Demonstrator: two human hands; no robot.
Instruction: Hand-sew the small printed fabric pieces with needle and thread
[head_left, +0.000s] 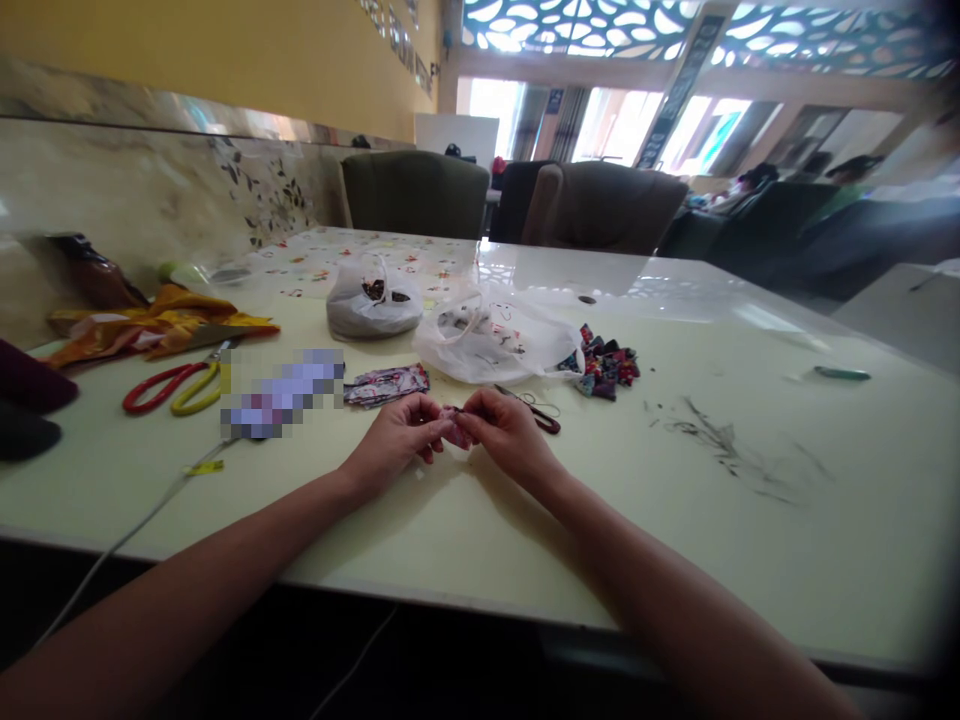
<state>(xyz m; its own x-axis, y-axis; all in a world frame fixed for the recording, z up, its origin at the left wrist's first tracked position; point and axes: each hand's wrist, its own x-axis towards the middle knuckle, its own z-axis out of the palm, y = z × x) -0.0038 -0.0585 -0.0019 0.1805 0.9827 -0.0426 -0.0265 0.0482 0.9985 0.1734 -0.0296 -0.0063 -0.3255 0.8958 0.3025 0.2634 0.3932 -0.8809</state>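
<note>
Between my two hands, above the pale table (480,535), is a small pink-red piece of patterned fabric (457,432). My left hand (401,437) pinches its left side, and my right hand (506,432) pinches its upper right edge. Whether a needle is in my fingers is too small to tell. Just behind my right hand lies a small dark-red-handled tool (547,421), partly hidden, with a thin dark loop beside it. Close behind my left hand sits a stack of patterned fabric pieces (386,385). A heap of dark patterned fabric pieces (607,362) lies further right.
Two white plastic bags (375,312) (499,340) stand behind my hands. To the left are scissors (172,390) with red and yellow handles, a blurred-out phone-like object (285,393) on a white cable (146,515), and orange cloth (165,320). Dark thread scraps (709,435) lie right.
</note>
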